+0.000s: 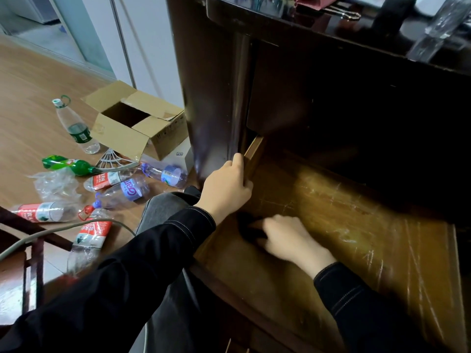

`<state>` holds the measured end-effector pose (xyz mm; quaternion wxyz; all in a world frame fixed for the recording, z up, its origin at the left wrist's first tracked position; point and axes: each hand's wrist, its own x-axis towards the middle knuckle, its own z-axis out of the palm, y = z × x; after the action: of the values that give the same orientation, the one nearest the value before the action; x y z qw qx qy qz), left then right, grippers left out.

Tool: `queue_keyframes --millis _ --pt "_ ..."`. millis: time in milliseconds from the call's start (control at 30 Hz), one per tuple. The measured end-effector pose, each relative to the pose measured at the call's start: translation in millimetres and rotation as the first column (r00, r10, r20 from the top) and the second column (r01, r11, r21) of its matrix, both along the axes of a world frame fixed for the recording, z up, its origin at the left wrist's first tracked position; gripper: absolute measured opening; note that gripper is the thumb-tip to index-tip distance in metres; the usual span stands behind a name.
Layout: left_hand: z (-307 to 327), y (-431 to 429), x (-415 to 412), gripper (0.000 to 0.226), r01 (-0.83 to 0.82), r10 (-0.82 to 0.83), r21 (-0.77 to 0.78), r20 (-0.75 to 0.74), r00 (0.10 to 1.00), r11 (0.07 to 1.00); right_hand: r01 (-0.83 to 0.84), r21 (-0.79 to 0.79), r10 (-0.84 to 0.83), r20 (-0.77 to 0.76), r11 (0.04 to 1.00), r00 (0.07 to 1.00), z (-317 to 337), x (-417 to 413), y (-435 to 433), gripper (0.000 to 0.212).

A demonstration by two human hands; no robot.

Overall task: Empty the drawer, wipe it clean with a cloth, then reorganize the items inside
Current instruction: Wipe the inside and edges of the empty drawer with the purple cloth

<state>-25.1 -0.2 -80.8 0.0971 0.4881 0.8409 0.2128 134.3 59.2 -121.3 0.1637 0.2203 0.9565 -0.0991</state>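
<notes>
right hand (pixel 288 238) grips dark cloth (pixel 251 226) on scratched wooden drawer (pixel 356 212)

My left grip (pixel 226 184) clasped the left side wall of the open drawer (pixel 356 212), thumb outside. My right grip (pixel 290 238) held a dark cloth (pixel 248 226) against the scratched wooden bottom near that wall. On the floor (pixel 30 80) to the left lay plastic bottles (pixel 76 126) beside an open cardboard box (pixel 135 123).
</notes>
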Motion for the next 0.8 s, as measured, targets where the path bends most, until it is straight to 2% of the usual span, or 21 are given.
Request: queue_keyframes --millis 100,267,333,400,500,567,667,733,800 --pt "1.1 -0.4 1.1 0.043 0.008 -0.008 0.006 0.007 1.000 1.000 0.010 0.061 -0.007 -0.041 0.998 0.999 -2.2 -0.9 -8.2 0.031" --pt "0.9 -1.3 1.1 0.040 0.012 -0.012 0.020 -0.007 1.000 1.000 -0.178 -0.222 0.193 0.048 0.959 0.980 -11.3 10.4 -44.5 0.036" --pt "1.0 -1.0 1.3 0.040 0.015 -0.015 0.014 0.002 1.000 1.000 -0.082 -0.203 0.091 0.033 0.976 0.995 -9.4 3.6 -23.4 0.040" --pt "1.3 -1.0 1.1 0.040 0.017 -0.017 0.013 0.009 1.000 1.000 0.052 -0.098 -0.053 -0.015 0.994 0.998 -5.2 -2.7 1.2 0.041" --pt "1.3 -1.2 2.4 0.035 0.014 -0.015 0.021 0.004 1.000 1.000 0.086 0.069 -0.079 -0.092 0.994 0.993 -7.3 -3.0 7.4 0.040" --pt "1.2 -0.7 2.0 0.036 0.014 -0.014 0.016 0.009 1.000 1.000 0.003 0.020 -0.002 -0.060 1.000 0.998 -13.8 0.5 -12.5 0.039" --pt "-0.8 0.2 1.0 0.035 0.015 -0.015 0.022 0.009 1.000 1.000 -0.092 -0.152 0.091 -0.010 0.984 0.996 -23.7 4.8 -34.4 0.040" --pt "-2.7 0.6 1.0 0.035 0.010 -0.010 0.037 -0.004 1.000 0.999 0.006 -0.136 -0.008 -0.015 0.991 1.000 -23.8 -2.7 -22.5 0.038" --pt "-4.0 1.3 1.0 0.035 0.010 -0.010 0.049 -0.012 1.000 0.999 0.161 -0.019 -0.162 -0.049 0.987 0.986 -17.2 -12.7 2.7 0.039"
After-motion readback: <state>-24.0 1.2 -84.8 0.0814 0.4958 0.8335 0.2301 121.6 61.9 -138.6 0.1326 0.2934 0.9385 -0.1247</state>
